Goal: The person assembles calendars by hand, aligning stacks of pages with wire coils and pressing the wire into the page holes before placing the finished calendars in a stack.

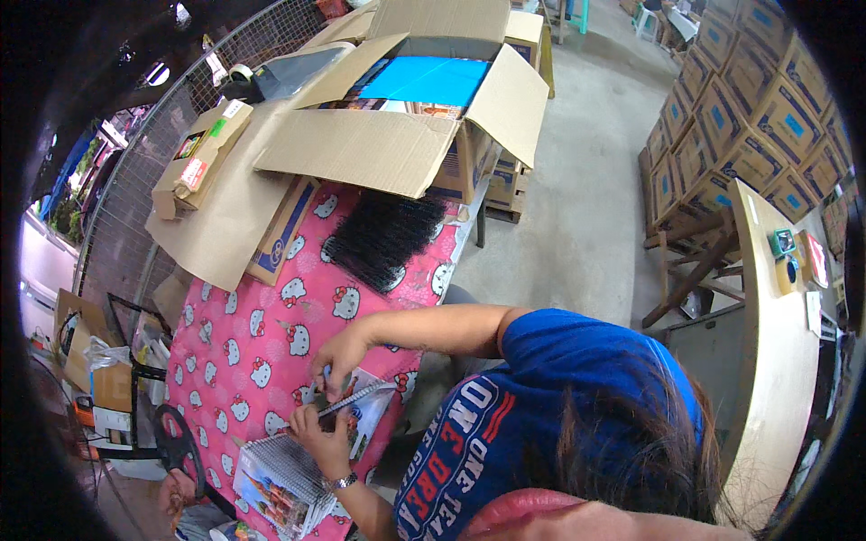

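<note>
My left hand [320, 440], with a band at the wrist, grips a wire-bound booklet [372, 410] with a picture cover, held tilted above the table. Close above it, the fingers of my right hand [341, 359] are pinched together by the booklet's wire spine. A small bluish thing shows at those fingertips, too small to name. Beside my left forearm lies a stack of wire-bound booklets [284, 491] with printed covers. Farther up the table is a pile of black wire binding strips [383, 236].
An open carton [361, 140] with blue sheeting inside stands at the table's far end. The pink patterned tablecloth [230, 334] covers the table. Another person's hand [178, 491] is near a black wheel [178, 440] at lower left. Stacked cartons [749, 126] and a wooden bench [780, 361] stand right.
</note>
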The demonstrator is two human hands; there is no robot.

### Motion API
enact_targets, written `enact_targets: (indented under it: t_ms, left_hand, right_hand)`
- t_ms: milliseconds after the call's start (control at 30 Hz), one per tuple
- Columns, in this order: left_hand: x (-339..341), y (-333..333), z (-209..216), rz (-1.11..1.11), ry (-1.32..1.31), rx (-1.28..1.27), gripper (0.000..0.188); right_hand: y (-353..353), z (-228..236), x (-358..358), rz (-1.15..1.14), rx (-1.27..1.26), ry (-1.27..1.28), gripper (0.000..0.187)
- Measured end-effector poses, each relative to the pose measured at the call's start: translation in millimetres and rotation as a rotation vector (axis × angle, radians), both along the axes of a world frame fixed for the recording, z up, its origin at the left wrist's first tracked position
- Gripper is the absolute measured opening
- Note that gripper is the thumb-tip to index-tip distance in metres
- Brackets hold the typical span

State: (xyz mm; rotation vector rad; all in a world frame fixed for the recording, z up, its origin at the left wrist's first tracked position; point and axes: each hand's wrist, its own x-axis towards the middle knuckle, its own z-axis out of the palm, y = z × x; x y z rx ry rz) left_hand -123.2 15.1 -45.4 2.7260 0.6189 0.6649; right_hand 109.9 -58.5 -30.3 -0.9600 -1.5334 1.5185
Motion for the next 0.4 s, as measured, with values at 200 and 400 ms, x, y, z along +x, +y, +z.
enact_targets:
  t_ms: [200,400]
  left_hand:
    - [0,-1,4,0.005,0.006,-0.068,0.056]
    - [1,1,6,0.025,0.044,-0.081,0.056]
  right_hand:
    - [12,-12,0,0.084,-0.041,-0.039,0.034]
    - [16,-18,-7,0.154,-0.037,0.212,0.041]
